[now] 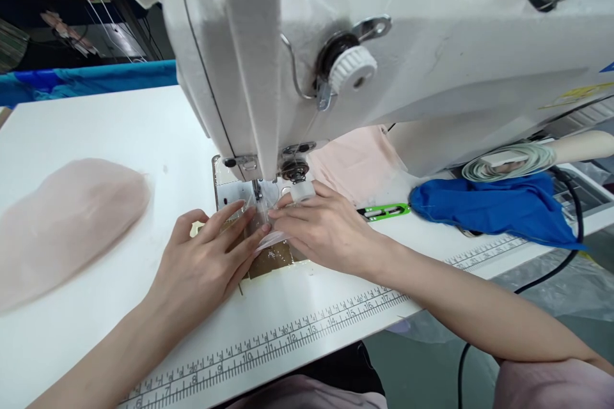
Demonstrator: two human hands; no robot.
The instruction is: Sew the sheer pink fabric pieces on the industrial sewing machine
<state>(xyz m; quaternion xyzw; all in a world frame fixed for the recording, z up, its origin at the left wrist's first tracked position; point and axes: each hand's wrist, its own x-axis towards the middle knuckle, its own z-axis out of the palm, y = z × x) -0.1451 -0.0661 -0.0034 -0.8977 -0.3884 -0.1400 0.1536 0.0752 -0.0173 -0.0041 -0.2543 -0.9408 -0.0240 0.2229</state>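
A small piece of sheer white fabric (pixel 274 239) lies under the presser foot (pixel 258 189) of a white sewing machine (pixel 211 70). My left hand (pixel 208 255) is to the left of the foot, its fingers spread and stretched out, the tips pressing on the fabric's near left edge. From the right, my right hand (pixel 330 227) reaches in with its fingers bent together on the fabric, close to the needle area. The right thumb is mostly hidden behind the fingers.
Sheer pink fabric (pixel 71 223) lies on the white table at left. More pink fabric (pixel 359 163) is behind my right hand, beside green thread snips (pixel 386 211). Blue cloth (pixel 489 208) and a coiled pale strip (pixel 511 163) lie at right. A printed ruler (pixel 288 339) follows the front edge.
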